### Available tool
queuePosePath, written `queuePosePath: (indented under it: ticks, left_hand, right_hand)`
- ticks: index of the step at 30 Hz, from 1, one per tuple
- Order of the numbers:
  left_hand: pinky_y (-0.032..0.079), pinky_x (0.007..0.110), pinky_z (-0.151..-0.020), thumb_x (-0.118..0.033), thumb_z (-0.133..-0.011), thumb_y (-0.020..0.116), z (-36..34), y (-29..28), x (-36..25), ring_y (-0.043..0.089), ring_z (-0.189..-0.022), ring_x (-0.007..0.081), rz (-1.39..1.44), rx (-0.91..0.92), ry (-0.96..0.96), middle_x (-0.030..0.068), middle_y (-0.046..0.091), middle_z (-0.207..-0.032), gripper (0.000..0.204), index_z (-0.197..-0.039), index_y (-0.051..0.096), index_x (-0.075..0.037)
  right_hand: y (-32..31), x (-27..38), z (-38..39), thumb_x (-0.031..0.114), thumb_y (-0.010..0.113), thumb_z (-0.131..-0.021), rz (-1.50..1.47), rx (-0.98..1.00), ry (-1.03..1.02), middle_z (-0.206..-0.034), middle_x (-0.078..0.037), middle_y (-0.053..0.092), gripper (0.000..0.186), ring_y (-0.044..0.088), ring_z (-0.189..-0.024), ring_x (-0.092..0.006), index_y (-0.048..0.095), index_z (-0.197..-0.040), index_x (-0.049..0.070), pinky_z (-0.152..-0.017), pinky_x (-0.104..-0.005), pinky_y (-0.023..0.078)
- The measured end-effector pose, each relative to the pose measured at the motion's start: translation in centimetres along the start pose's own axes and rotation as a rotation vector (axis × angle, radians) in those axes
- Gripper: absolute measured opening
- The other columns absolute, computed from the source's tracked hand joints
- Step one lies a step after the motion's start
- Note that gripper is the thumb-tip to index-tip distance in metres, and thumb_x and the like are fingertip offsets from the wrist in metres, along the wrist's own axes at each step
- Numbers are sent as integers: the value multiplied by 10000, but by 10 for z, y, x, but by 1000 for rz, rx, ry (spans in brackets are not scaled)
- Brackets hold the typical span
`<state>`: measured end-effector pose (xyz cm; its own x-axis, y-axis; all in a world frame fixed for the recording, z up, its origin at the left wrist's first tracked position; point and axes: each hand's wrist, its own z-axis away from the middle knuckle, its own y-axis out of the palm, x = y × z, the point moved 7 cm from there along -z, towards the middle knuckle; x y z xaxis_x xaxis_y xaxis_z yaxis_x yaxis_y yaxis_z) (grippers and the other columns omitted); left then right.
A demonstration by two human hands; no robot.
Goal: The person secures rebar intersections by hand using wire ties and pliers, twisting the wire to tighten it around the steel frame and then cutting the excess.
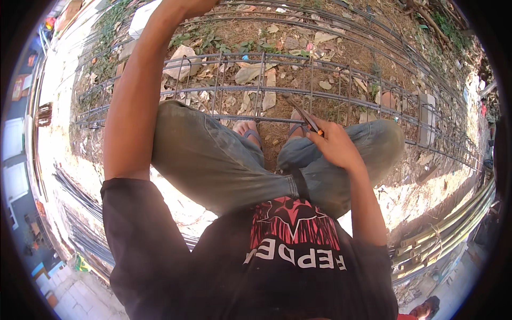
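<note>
My right hand [335, 143] is closed round a pair of long dark pliers [306, 115] with a bit of orange on the handle, held over my right shin. The pliers point up and left toward the near bars of a rebar cage [261, 88], made of long steel rods with square wire stirrups. My left arm stretches far forward over the cage. At the top edge my left hand [194, 6] is partly cut off, its fingers out of sight, so whether it holds anything does not show.
More long steel rods [368, 26] run beyond the cage. A grey block [427, 120] stands at its right part, and a white object [143, 20] lies at upper left. Bamboo poles [448, 229] are stacked at right. Part of another person's head [425, 308] shows at lower right.
</note>
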<state>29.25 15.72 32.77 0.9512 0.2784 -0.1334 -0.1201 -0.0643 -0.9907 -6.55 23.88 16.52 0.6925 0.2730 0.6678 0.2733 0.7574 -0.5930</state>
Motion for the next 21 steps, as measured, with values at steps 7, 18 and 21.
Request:
queuePosePath:
  ticks: [7,18,21]
  left_hand:
    - [508,536,-859,-232,-911,501,10,-20,-16,654,-919,476,145,-122,-21,329,661,-910,362,-856,695,69]
    - [508,531,-860,-251,-914,524,12,-21,22,655,-930,471,159,-172,-52,325,664,-915,367,-879,697,71]
    - [507,531,-859,-261,-923,524,17,-23,17,655,-927,470,200,-174,-34,317,668,-917,379,-879,691,76]
  right_hand:
    - [28,110,-49,123,596,-863,789,-339,-587,-935,-112,566,519,613,-933,-252,550,-1378,171,-766,-399,506]
    - [67,108,-67,180,598,-871,1252,48,-478,-975,-68,587,432,587,-958,-233,596,-1295,100,-774,-347,471]
    - [54,106,-65,155,602,-865,1169,-31,-522,-948,-72,581,478,605,-944,-241,578,-1343,150,-775,-354,485]
